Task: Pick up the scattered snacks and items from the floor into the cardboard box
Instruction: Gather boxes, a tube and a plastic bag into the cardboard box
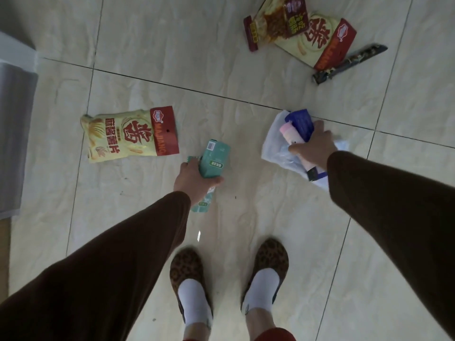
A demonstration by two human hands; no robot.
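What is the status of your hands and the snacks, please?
Left hand grips teal packs. Right hand grips a bundle of packets. Snack bags on the floor. Box unseen.

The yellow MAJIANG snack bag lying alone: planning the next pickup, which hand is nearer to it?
Left. The left hand, gripping a teal box, is just beside the yellow snack bag; the right hand, holding a plastic bag, is farther off.

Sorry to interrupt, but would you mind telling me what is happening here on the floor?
A person is gathering scattered snacks. The left hand grips teal packets; the right hand holds a clear plastic bag of small items. A yellow snack bag and more packets lie on the tiled floor. No box is visible.
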